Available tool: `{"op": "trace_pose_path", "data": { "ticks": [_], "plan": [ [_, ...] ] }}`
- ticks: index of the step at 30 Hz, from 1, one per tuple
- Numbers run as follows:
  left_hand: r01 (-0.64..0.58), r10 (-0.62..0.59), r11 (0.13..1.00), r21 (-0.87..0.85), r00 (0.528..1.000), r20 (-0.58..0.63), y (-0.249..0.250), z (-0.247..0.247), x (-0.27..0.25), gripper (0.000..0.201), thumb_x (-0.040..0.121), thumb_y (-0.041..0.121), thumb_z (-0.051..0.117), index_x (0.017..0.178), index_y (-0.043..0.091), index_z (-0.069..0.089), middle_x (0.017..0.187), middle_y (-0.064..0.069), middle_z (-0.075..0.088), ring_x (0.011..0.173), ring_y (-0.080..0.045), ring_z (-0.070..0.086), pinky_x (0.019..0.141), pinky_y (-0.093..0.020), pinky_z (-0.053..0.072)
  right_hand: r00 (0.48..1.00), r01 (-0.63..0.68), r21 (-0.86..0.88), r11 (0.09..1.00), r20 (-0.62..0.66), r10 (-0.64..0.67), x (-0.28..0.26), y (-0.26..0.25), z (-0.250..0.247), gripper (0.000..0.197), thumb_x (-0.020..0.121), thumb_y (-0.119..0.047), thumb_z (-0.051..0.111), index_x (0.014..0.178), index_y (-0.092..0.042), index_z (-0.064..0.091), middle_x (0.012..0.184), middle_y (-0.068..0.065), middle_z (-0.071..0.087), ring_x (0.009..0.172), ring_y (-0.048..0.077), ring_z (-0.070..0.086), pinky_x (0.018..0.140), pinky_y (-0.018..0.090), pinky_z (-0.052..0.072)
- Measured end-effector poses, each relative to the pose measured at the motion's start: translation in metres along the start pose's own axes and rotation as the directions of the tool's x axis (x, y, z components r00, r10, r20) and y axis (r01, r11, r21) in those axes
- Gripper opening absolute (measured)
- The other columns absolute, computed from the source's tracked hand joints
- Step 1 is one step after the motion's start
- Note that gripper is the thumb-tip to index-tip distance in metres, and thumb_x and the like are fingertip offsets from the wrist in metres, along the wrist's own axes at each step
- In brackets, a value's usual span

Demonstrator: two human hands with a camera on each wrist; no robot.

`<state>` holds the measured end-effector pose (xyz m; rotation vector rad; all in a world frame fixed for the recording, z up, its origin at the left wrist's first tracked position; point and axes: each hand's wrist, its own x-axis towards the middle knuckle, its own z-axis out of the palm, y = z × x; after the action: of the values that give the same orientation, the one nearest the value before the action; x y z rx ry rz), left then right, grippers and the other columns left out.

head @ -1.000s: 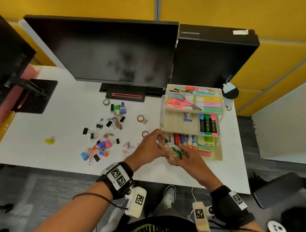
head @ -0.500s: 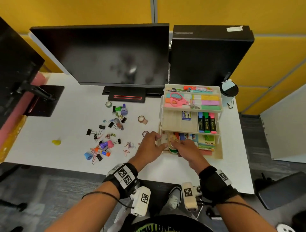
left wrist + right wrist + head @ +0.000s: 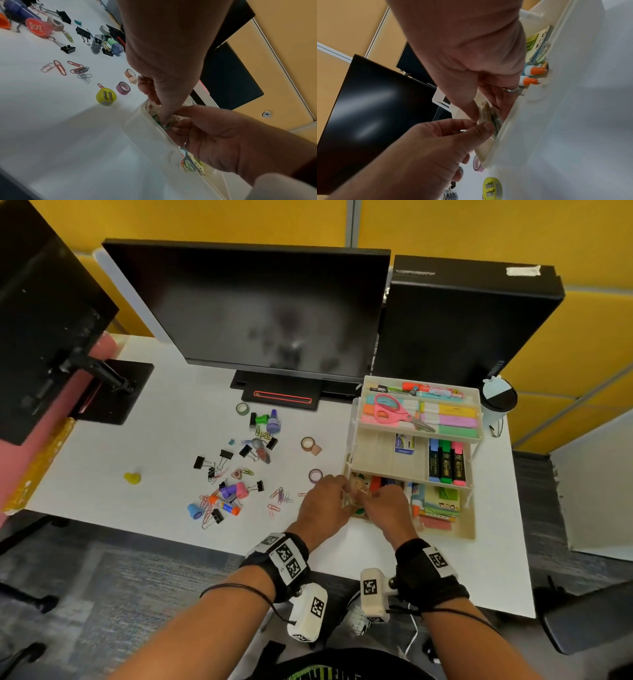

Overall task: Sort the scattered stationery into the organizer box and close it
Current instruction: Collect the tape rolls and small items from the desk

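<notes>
The cream three-tier organizer box (image 3: 470,510) stands open at the table's right. Both hands meet at the left end of its bottom tier. My left hand (image 3: 342,489) and right hand (image 3: 369,497) together pinch a small stack of tape rolls (image 3: 358,492), beige and green, standing on edge just inside the box wall (image 3: 539,108). In the right wrist view the tape rolls (image 3: 489,115) sit between the right thumb and fingers, with the left fingertips (image 3: 481,126) on their edge. Loose paper clips (image 3: 278,500), binder clips (image 3: 226,455), a glue stick (image 3: 226,506) and a purple tape roll (image 3: 315,475) lie to the left.
A yellow sharpener (image 3: 106,96) lies close to the box's left corner, under my left hand. A beige tape roll (image 3: 307,444) and small stamps (image 3: 273,421) lie farther back. A monitor (image 3: 260,309), a black computer case (image 3: 462,326) and a cup (image 3: 496,402) stand behind.
Both hands have carried the tape rolls from above the table's front edge forward and down into the left end of the bottom tier.
</notes>
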<state>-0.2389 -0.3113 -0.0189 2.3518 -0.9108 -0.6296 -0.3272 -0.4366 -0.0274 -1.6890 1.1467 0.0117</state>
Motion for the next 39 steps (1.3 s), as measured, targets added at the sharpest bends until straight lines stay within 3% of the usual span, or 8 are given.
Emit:
{"op": "trace_pose_path", "data": {
  "ticks": [3,8,12,18,23,26,31,39],
  "plan": [
    [-0.037,0.037,0.997,0.074,0.999,0.004,0.008,0.002,0.001,0.038,0.085,0.038,0.077,0.116,0.02,0.063,0.106,-0.001,0.063,0.091,-0.019,0.062,0.071,-0.031,0.05,0.999,-0.047,0.022,0.999,-0.02,0.048,0.003,0.004,-0.003,0.033,0.091,-0.029,0.077,0.07,-0.009,0.06,0.063,0.004,0.058,0.054,0.015,0.054,0.041,0.013,0.034],
    [-0.064,0.065,0.99,0.129,0.998,-0.005,0.015,0.005,0.008,0.035,0.083,0.041,0.077,0.11,0.02,0.068,0.104,-0.002,0.068,0.09,-0.022,0.066,0.074,-0.04,0.058,0.994,-0.106,0.025,0.994,0.002,0.106,0.015,0.005,-0.005,0.037,0.089,-0.04,0.077,0.09,-0.004,0.069,0.081,0.01,0.07,0.07,0.02,0.065,0.055,0.026,0.044],
    [-0.086,0.084,0.974,0.209,0.996,0.015,0.014,0.006,0.015,0.032,0.082,0.041,0.077,0.104,0.019,0.071,0.1,-0.002,0.07,0.086,-0.023,0.068,0.072,-0.038,0.058,0.993,-0.118,-0.029,0.993,0.006,0.118,0.016,-0.001,-0.004,0.033,0.093,-0.036,0.074,0.078,-0.01,0.06,0.074,0.006,0.063,0.065,0.018,0.06,0.053,0.026,0.041],
    [-0.11,0.092,0.934,0.339,0.993,0.068,0.01,0.008,0.025,0.025,0.084,0.038,0.074,0.101,0.02,0.073,0.096,-0.003,0.072,0.084,-0.025,0.07,0.07,-0.036,0.059,0.985,-0.167,-0.057,0.984,0.035,0.169,0.021,-0.006,0.006,0.026,0.091,-0.024,0.072,0.105,-0.003,0.068,0.096,0.014,0.072,0.084,0.027,0.071,0.072,0.036,0.06],
    [-0.138,0.103,0.887,0.441,0.989,0.102,0.012,0.01,0.029,0.02,0.086,0.036,0.07,0.098,0.02,0.069,0.093,-0.004,0.07,0.083,-0.026,0.07,0.066,-0.032,0.055,0.982,-0.176,-0.086,0.981,0.046,0.181,0.021,-0.008,0.004,0.011,0.086,-0.01,0.071,0.089,-0.003,0.063,0.077,0.009,0.062,0.068,0.021,0.06,0.057,0.028,0.043],
    [-0.141,0.096,0.872,0.468,0.988,0.119,0.012,0.009,0.032,0.021,0.086,0.039,0.068,0.097,0.021,0.067,0.093,-0.004,0.069,0.083,-0.027,0.069,0.062,-0.031,0.048,0.984,-0.173,-0.063,0.983,0.03,0.175,0.021,-0.003,0.0,0.02,0.082,-0.015,0.079,0.086,0.0,0.066,0.079,0.016,0.069,0.071,0.027,0.066,0.063,0.035,0.052],
    [-0.182,0.089,0.792,0.582,0.979,0.186,0.02,0.006,0.033,0.01,0.084,0.012,0.068,0.093,0.018,0.07,0.092,-0.005,0.071,0.082,-0.026,0.071,0.06,-0.029,0.041,0.986,-0.155,-0.092,0.984,0.039,0.159,0.021,0.009,-0.02,0.015,0.076,-0.008,0.072,0.077,0.007,0.072,0.075,0.024,0.072,0.063,0.024,0.063,0.066,0.039,0.056],
    [-0.336,0.207,0.711,0.618,0.94,0.272,0.023,0.002,0.037,0.017,0.084,0.003,0.062,0.09,0.017,0.067,0.083,-0.003,0.071,0.072,-0.028,0.071,0.055,-0.03,0.037,0.993,0.037,-0.355,0.934,-0.093,-0.075,0.009,0.03,-0.043,0.01,0.087,-0.024,0.074,0.086,-0.025,0.084,0.093,-0.003,0.078,0.081,0.018,0.072,0.08,0.036,0.061]
  ]
}}
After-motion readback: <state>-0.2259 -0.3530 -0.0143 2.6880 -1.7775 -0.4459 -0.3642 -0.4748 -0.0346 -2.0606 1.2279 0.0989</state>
